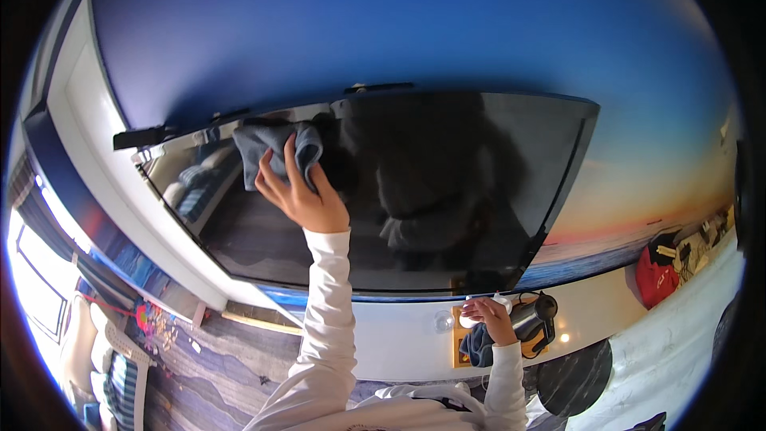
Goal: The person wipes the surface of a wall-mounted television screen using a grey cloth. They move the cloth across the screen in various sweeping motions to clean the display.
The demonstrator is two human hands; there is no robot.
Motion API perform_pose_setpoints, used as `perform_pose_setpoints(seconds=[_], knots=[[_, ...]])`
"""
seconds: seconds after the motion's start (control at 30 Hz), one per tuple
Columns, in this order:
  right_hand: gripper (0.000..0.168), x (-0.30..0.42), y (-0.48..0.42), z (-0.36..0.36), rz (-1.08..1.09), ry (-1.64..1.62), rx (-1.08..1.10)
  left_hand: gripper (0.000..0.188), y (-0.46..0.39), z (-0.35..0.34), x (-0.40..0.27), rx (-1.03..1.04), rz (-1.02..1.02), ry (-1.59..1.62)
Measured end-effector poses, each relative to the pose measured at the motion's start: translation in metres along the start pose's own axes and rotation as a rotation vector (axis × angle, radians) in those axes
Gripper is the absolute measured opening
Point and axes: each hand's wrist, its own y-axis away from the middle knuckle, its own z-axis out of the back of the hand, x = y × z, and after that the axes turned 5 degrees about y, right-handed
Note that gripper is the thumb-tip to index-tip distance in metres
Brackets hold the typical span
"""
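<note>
My left hand (305, 194) presses a folded grey-blue cloth (263, 146) against the upper left part of a flat-screen television (419, 203) on the wall. The thumb and fingers are spread over the cloth. My right hand (491, 316) is low at the right, just below the screen's bottom edge, above a wooden tray (459, 359) on a white counter. It appears to have nothing in its grip. A second dark blue-grey cloth (477, 346) lies on the tray right below that hand, beside an electric kettle (535, 315).
The white counter (401, 335) runs under the television, with a clear glass (443, 321) left of the tray. A red bag (655, 278) stands farther right. A round dark marble-patterned stool or table top (575, 377) is at lower right. A cushioned sofa (122, 383) is at lower left.
</note>
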Motion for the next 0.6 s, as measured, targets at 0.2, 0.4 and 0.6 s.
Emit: perform_pose_setpoints(seconds=[0.2,0.4,0.6], knots=[[0.033,0.011,0.023,0.019,-0.029,-0.057,-0.037,0.037,0.052,-0.007,-0.007,-0.158,0.238,-0.067],[0.033,-0.001,0.026,0.078,-0.032,-0.038,-0.261,0.043,0.042,-0.04,-0.158,0.395,0.047,0.24],[0.03,0.004,0.017,0.082,-0.087,-0.031,-0.178,0.04,0.09,-0.082,-0.219,0.382,-0.086,0.375]])
